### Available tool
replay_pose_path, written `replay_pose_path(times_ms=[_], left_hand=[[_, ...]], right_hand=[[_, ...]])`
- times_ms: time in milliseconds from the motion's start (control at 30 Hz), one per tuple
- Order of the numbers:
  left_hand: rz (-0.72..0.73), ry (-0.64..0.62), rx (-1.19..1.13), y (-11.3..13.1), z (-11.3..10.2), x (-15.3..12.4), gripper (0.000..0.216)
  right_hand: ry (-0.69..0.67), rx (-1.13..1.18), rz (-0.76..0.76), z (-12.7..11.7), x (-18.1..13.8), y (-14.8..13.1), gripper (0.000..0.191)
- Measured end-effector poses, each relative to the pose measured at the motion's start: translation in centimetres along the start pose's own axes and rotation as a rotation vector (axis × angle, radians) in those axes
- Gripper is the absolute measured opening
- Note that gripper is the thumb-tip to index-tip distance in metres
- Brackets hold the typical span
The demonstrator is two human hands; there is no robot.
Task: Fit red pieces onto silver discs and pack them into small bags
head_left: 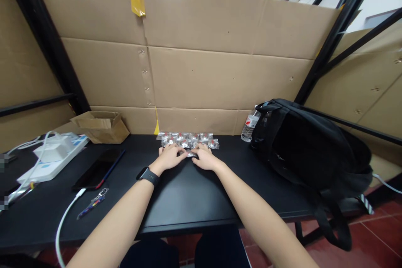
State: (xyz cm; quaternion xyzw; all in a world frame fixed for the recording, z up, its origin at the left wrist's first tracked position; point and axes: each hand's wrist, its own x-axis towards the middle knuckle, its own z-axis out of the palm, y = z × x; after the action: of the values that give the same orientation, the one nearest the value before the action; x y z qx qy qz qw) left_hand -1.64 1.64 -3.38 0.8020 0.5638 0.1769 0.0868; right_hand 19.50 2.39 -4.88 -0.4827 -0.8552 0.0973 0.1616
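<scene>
Several small clear plastic packets point(188, 138) with red bits inside lie in a cluster at the back middle of the black table point(188, 201). My left hand point(171, 157), with a black watch on its wrist, and my right hand point(204, 158) rest side by side just in front of the cluster. Both hands pinch one small packet point(191, 155) between them, fingers curled down onto it. The packet is mostly covered by my fingers.
A black backpack point(307, 146) fills the table's right side, with a water bottle point(250, 126) beside it. At the left are a cardboard box point(100, 125), a white power strip with chargers point(52, 157), a dark phone point(97, 168), a pen, keys and a white cable. A cardboard wall stands behind.
</scene>
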Motion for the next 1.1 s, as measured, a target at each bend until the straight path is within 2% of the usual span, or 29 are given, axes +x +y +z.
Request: replay_pose_path(times_ms=[67, 167, 267, 367, 533, 633, 800, 867, 967, 1100], left_hand=[[0.019, 0.006, 0.027, -0.2, 0.1, 0.0, 0.036], [0.01, -0.014, 0.055, -0.3, 0.0, 0.2, 0.028], [-0.037, -0.05, 0.062, -0.8, -0.5, 0.5, 0.027], [-0.082, -0.098, 0.079, -2.4, -1.3, 0.6, 0.032], [-0.179, -0.143, 0.133, -6.2, -2.5, 0.4, 0.028], [-0.214, -0.115, 0.158, -7.5, -2.4, 0.5, 0.028], [-0.292, 0.001, 0.202, -7.5, -1.5, 0.9, 0.036], [-0.322, 0.03, 0.209, -7.2, -1.4, 0.7, 0.041], [-0.364, 0.039, 0.205, -6.6, -1.8, 0.4, 0.051], [-0.368, -0.043, 0.162, -5.5, -2.9, -0.5, 0.059]], right_hand=[[0.004, 0.0, -0.018, 0.0, 0.1, -0.1, 0.033], [0.025, 0.026, -0.031, -0.3, 0.3, -0.1, 0.027], [0.046, 0.075, -0.04, -0.5, 0.6, 0.1, 0.033], [0.073, 0.119, -0.043, -0.4, 0.7, 0.4, 0.035], [0.068, 0.132, -0.026, -0.5, 0.4, 0.5, 0.014], [0.057, 0.133, -0.023, -0.7, 0.2, 0.2, 0.012], [0.05, 0.11, -0.017, -1.0, 0.1, 0.2, 0.009], [0.013, 0.082, -0.008, -1.3, -0.3, -0.1, 0.016], [-0.122, 0.024, 0.014, -2.1, -1.2, -1.2, 0.038], [-0.3, 0.005, 0.069, -3.1, -2.6, -3.3, 0.068]])
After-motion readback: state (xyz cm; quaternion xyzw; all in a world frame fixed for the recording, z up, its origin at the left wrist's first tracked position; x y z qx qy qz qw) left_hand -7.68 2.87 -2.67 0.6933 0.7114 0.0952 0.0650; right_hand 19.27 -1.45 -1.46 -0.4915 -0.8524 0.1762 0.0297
